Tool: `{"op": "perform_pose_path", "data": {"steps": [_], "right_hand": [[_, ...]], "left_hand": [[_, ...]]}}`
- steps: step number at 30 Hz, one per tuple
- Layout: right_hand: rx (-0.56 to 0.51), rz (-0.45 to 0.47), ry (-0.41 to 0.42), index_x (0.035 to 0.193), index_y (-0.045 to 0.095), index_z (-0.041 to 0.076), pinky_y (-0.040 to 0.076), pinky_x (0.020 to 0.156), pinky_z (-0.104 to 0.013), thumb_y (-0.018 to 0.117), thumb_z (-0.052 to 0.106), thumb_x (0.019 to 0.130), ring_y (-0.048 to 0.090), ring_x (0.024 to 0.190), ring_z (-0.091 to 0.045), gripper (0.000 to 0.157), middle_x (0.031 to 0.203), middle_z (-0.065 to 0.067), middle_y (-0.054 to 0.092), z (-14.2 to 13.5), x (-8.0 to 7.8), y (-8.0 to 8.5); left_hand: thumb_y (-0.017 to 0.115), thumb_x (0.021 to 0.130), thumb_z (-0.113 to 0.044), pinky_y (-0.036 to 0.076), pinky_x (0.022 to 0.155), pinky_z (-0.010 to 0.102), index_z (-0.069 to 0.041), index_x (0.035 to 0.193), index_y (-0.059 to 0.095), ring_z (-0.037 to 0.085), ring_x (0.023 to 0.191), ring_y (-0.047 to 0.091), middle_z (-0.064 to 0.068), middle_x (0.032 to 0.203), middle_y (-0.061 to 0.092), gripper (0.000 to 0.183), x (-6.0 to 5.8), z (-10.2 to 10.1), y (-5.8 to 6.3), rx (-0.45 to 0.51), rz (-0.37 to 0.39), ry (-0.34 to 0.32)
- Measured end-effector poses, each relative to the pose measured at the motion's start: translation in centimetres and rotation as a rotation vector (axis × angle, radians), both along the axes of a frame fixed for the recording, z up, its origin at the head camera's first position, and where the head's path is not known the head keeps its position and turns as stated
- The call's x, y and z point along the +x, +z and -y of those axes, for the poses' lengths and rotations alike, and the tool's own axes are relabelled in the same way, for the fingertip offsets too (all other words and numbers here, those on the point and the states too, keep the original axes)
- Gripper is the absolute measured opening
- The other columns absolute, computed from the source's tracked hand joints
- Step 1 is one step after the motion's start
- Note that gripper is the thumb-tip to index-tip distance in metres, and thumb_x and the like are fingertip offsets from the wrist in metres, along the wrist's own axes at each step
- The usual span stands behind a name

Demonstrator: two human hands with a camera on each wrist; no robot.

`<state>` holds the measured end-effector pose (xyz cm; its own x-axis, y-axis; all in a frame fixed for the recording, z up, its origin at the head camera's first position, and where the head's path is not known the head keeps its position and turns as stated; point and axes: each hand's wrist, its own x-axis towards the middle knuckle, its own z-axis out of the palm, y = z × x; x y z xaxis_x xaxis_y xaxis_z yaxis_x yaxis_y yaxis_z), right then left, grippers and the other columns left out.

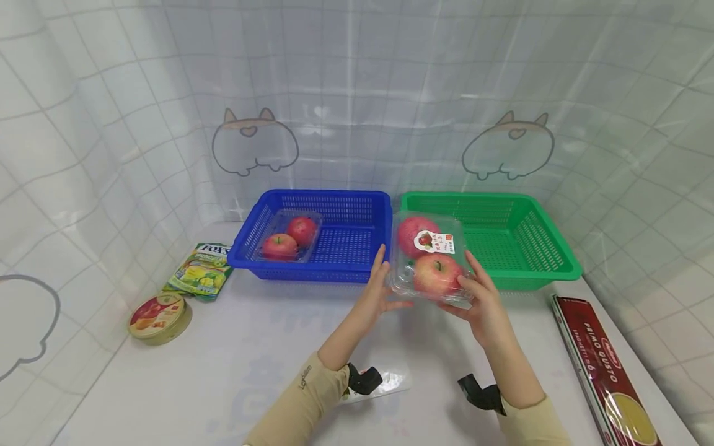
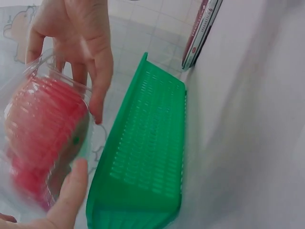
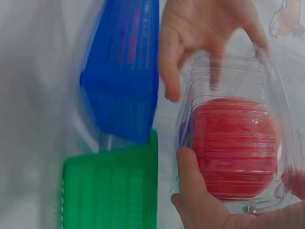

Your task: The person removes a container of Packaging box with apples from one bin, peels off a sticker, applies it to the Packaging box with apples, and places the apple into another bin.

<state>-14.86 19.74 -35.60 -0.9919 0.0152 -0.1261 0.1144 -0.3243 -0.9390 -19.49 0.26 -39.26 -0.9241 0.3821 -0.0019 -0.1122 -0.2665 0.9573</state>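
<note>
A clear plastic box of apples (image 1: 429, 257) with a white label is held up in front of the baskets, tilted so its top shows. My right hand (image 1: 484, 303) grips its right edge, thumb on the near side and fingers round the corner. At the box's left side is my left hand (image 1: 372, 291), its fingers spread and fairly straight; whether they touch the plastic is hard to tell. Behind the box stands a green basket (image 1: 549, 272), partly hidden by it. The blue basket (image 1: 312, 271) on the left contains another clear box with two apples (image 1: 281, 246).
A yellow-green Fox's candy bag (image 1: 202, 272) leans near the blue basket, with a round tin (image 1: 158, 317) beside it. On the right lies a red spaghetti box (image 1: 605, 371). A shiny packet (image 1: 390, 384) is partly hidden under the left forearm. Tiled-pattern curtains surround the table.
</note>
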Motion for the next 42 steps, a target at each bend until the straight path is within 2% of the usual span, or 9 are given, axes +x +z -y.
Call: {"op": "perform_pose_path", "data": {"steps": [4, 9, 18, 26, 31, 35, 37, 39, 42], "right_hand": [[-0.018, 0.008, -0.016, 0.148, 0.019, 0.027, 0.048, 0.088, -0.044, 0.042, 0.015, 0.094, 0.035, 0.116, -0.019, 0.060, 0.149, -0.002, 0.013, -1.5, -0.7, 0.6], [-0.034, 0.011, -0.025, 0.148, 0.018, 0.030, 0.051, 0.083, -0.037, 0.044, 0.019, 0.095, 0.036, 0.115, -0.017, 0.060, 0.149, 0.001, 0.011, -3.1, -1.5, 1.0], [-0.094, 0.048, -0.028, 0.148, 0.016, 0.033, 0.050, 0.081, -0.037, 0.046, 0.019, 0.096, 0.028, 0.120, -0.017, 0.062, 0.149, 0.004, 0.009, -5.2, -2.7, 0.8], [-0.131, 0.048, -0.077, 0.147, 0.018, 0.033, 0.053, 0.071, -0.034, 0.050, 0.019, 0.094, 0.037, 0.109, -0.013, 0.064, 0.148, 0.006, 0.009, -7.6, -4.3, 0.8], [-0.172, 0.053, -0.101, 0.147, 0.018, 0.034, 0.054, 0.069, -0.035, 0.051, 0.019, 0.094, 0.038, 0.106, -0.013, 0.064, 0.145, 0.009, 0.013, -9.3, -5.6, 0.9], [-0.154, 0.063, -0.111, 0.147, 0.018, 0.034, 0.054, 0.066, -0.035, 0.052, 0.018, 0.093, 0.037, 0.110, -0.015, 0.066, 0.149, 0.010, 0.010, -10.7, -7.0, 1.0], [-0.138, 0.081, -0.121, 0.147, 0.018, 0.034, 0.054, 0.070, -0.038, 0.053, 0.018, 0.093, 0.034, 0.116, -0.016, 0.067, 0.151, 0.011, 0.006, -11.5, -7.8, 0.9], [-0.125, 0.108, -0.137, 0.147, 0.018, 0.034, 0.050, 0.083, -0.047, 0.054, 0.019, 0.092, 0.033, 0.119, -0.016, 0.067, 0.152, 0.011, 0.004, -12.2, -8.4, 0.9], [-0.121, 0.141, -0.150, 0.147, 0.016, 0.034, 0.030, 0.101, -0.055, 0.053, 0.019, 0.093, 0.039, 0.112, -0.015, 0.068, 0.152, 0.011, 0.006, -13.2, -9.3, 0.8]], "left_hand": [[0.033, 0.096, -0.045, 0.049, 0.084, 0.051, -0.030, 0.149, 0.003, 0.038, 0.104, 0.049, 0.021, 0.148, 0.008, 0.063, -0.6, -0.5, -0.3, -0.020, 0.048, 0.027], [0.034, 0.096, -0.040, 0.047, 0.088, 0.049, -0.026, 0.150, 0.004, 0.043, 0.112, 0.049, 0.022, 0.151, 0.008, 0.063, -1.2, -1.0, -1.0, -0.084, 0.060, 0.018], [0.036, 0.096, -0.040, 0.043, 0.093, 0.052, -0.019, 0.150, 0.008, 0.047, 0.118, 0.043, 0.019, 0.151, 0.014, 0.064, -2.1, -2.0, -2.4, -0.171, 0.038, -0.003], [0.035, 0.097, -0.035, 0.044, 0.092, 0.051, -0.009, 0.147, 0.020, 0.043, 0.118, 0.045, 0.022, 0.146, 0.027, 0.059, -2.5, -2.7, -3.0, -0.199, -0.012, 0.001], [0.035, 0.097, -0.034, 0.045, 0.092, 0.048, -0.009, 0.146, 0.025, 0.038, 0.118, 0.047, 0.020, 0.146, 0.028, 0.056, -2.7, -2.8, -3.2, -0.218, -0.021, 0.005], [0.036, 0.097, -0.033, 0.043, 0.092, 0.050, -0.009, 0.146, 0.025, 0.038, 0.119, 0.046, 0.019, 0.147, 0.028, 0.055, -2.7, -2.8, -3.4, -0.218, -0.028, 0.012], [0.036, 0.098, -0.031, 0.043, 0.092, 0.051, -0.008, 0.146, 0.025, 0.038, 0.119, 0.046, 0.019, 0.147, 0.028, 0.055, -2.6, -2.8, -3.3, -0.226, -0.043, 0.016], [0.036, 0.098, -0.028, 0.042, 0.093, 0.052, -0.007, 0.146, 0.025, 0.039, 0.120, 0.045, 0.020, 0.147, 0.028, 0.054, -2.5, -2.8, -3.1, -0.236, -0.054, 0.016], [0.036, 0.098, -0.024, 0.039, 0.095, 0.055, -0.004, 0.145, 0.024, 0.041, 0.121, 0.042, 0.022, 0.145, 0.029, 0.053, -1.9, -2.7, -2.1, -0.241, -0.064, 0.009]]}}
